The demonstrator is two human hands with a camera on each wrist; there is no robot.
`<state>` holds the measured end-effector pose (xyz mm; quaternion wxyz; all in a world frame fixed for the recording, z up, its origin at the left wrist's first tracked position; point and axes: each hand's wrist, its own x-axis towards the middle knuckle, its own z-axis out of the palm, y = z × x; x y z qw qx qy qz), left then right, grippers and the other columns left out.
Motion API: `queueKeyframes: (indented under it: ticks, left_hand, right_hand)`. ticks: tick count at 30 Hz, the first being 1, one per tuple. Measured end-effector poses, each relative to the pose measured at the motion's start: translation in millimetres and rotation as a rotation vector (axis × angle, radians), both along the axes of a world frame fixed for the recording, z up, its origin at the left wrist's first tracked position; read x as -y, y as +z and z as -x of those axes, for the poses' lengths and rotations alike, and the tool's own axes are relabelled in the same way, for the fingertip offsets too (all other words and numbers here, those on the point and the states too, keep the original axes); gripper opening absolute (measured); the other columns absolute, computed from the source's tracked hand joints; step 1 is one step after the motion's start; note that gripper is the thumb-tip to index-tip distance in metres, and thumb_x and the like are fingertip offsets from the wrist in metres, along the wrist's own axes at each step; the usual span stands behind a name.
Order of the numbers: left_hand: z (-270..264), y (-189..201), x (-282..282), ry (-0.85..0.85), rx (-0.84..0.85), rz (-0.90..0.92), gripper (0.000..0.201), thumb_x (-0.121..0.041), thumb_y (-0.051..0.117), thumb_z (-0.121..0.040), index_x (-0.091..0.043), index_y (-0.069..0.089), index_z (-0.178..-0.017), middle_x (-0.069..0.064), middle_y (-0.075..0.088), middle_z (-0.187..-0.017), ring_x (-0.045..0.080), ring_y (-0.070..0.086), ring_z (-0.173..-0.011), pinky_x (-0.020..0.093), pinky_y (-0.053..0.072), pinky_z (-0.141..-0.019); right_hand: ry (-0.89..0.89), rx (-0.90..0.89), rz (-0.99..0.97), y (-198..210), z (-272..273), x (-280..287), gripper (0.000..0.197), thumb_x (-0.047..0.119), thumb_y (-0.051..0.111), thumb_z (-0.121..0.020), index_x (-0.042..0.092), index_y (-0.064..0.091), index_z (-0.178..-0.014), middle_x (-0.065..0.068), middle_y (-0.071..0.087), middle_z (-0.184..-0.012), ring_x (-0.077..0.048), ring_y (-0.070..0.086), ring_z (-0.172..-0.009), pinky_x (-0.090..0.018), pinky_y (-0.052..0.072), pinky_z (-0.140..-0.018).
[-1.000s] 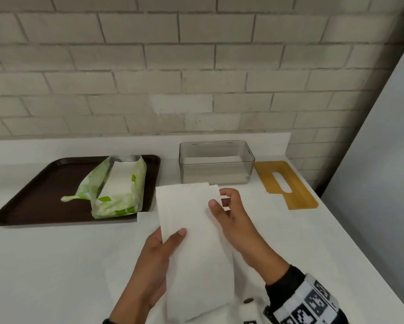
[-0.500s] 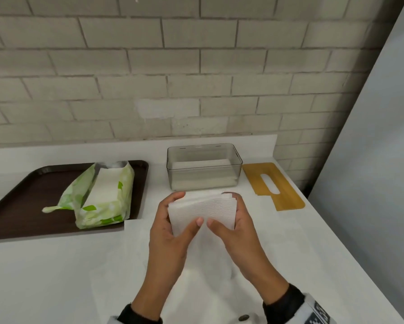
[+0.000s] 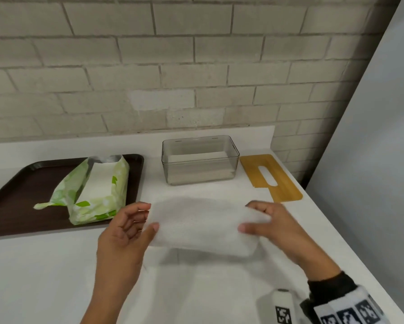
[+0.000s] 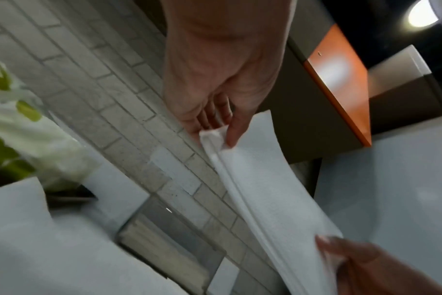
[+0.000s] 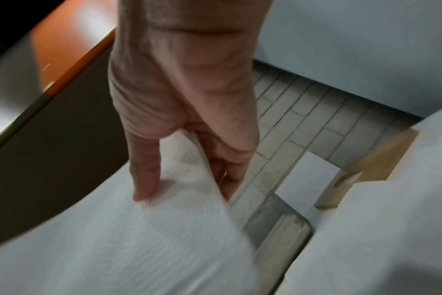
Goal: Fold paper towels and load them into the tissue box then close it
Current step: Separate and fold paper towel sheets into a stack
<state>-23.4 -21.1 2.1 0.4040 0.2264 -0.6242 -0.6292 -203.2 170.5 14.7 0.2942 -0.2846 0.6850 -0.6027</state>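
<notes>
Above the white counter [image 3: 56, 277], at six o'clock from the clear plastic tissue box [image 3: 200, 160], both hands pinch a folded white paper towel [image 3: 201, 225]: left hand [image 3: 124, 232] and right hand [image 3: 278, 228], thumbs clamped on its ends. Loading and closing remain; the slotted bamboo lid [image 3: 270, 177] lies off at three o'clock. Only the left wrist view reveals the stacked fold layers.

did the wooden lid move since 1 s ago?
No. The wooden lid lies flat just right of the clear tissue box, same gap and angle as before; its shift in the frame comes from the head camera moving.
</notes>
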Motion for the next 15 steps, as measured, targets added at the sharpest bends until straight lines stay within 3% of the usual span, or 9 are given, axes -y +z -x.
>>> queueKeyframes:
  ticks: [2,5,8,11,15]
  left_hand:
    - [-1,-8,-5,-0.039,0.068,-0.025,0.041,0.016,0.059,-0.081,-0.023,0.064,-0.093,-0.012,0.073,-0.080,0.000,0.067,-0.074,0.008,0.051,-0.065]
    - [4,-23,-13,-0.050,0.113,-0.087,0.038,0.017,0.051,-0.085,-0.017,0.064,-0.095,-0.012,0.074,-0.080,-0.002,0.067,-0.075,0.006,0.048,-0.065]
    - [9,-41,-20,-0.016,0.185,-0.115,0.042,0.019,0.045,-0.085,-0.016,0.065,-0.093,-0.006,0.072,-0.079,0.003,0.065,-0.070,0.010,0.048,-0.062]
    - [10,-51,-23,0.030,0.269,-0.135,0.045,0.018,0.043,-0.084,-0.023,0.063,-0.092,0.002,0.063,-0.085,0.017,0.054,-0.070,0.026,0.040,-0.060]
    - [14,-56,-22,0.061,0.300,-0.197,0.053,0.022,0.037,-0.080,-0.024,0.060,-0.094,0.004,0.059,-0.090,0.018,0.052,-0.076,0.028,0.037,-0.064]
  right_hand:
    - [-0.069,0.083,0.181,1,6,-4,0.018,-0.004,0.073,-0.065,0.006,0.063,-0.076,-0.004,0.068,-0.075,-0.020,0.065,-0.073,-0.025,0.053,-0.068]
    - [-0.118,0.201,0.285,-16,4,1,0.027,-0.004,0.077,-0.059,0.010,0.061,-0.076,-0.007,0.064,-0.076,-0.021,0.062,-0.075,-0.026,0.051,-0.070]
    - [-0.176,0.245,0.239,-39,-3,5,0.025,-0.005,0.070,-0.061,0.014,0.062,-0.076,-0.005,0.064,-0.078,-0.016,0.059,-0.074,-0.023,0.046,-0.067]
    - [-0.229,0.284,0.170,-53,-6,4,0.028,-0.010,0.064,-0.063,0.015,0.063,-0.075,-0.002,0.064,-0.074,-0.017,0.055,-0.071,-0.025,0.041,-0.061]
    - [-0.283,0.291,0.124,-60,-6,3,0.038,-0.024,0.052,-0.073,0.011,0.060,-0.086,-0.006,0.065,-0.081,-0.021,0.057,-0.076,-0.029,0.043,-0.065]
